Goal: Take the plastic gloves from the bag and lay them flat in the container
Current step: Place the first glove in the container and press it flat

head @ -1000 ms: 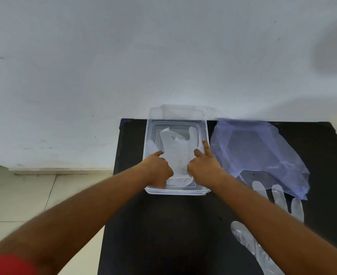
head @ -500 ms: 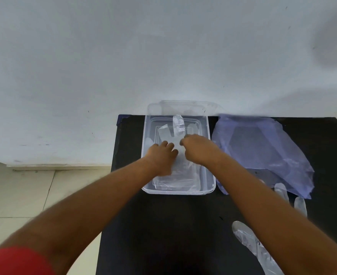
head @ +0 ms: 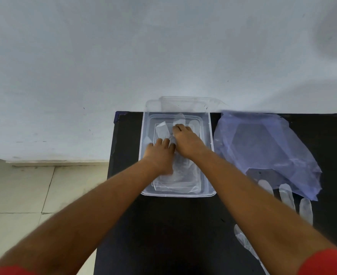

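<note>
A clear plastic container (head: 210,155) stands at the far edge of the black table (head: 163,225). A thin transparent plastic glove (head: 185,175) lies inside it, its fingers pointing away from me. My left hand (head: 159,155) rests flat on the glove's left side, fingers apart. My right hand (head: 187,143) sits just beyond it with fingers curled on the crumpled plastic near the glove's fingers. A pale purple plastic bag (head: 267,147) lies flat to the right of the container. A second plastic glove (head: 286,197) lies on the table at the right, partly hidden by my right forearm.
The container's clear lid (head: 183,104) leans behind it against the pale wall. The table's left edge (head: 110,165) drops to a tiled floor. The second glove's cuff end (head: 245,243) shows near my right forearm.
Both hands have slid from the glove's middle toward its far end. The glove finger that stood up half a second ago now lies lower.
</note>
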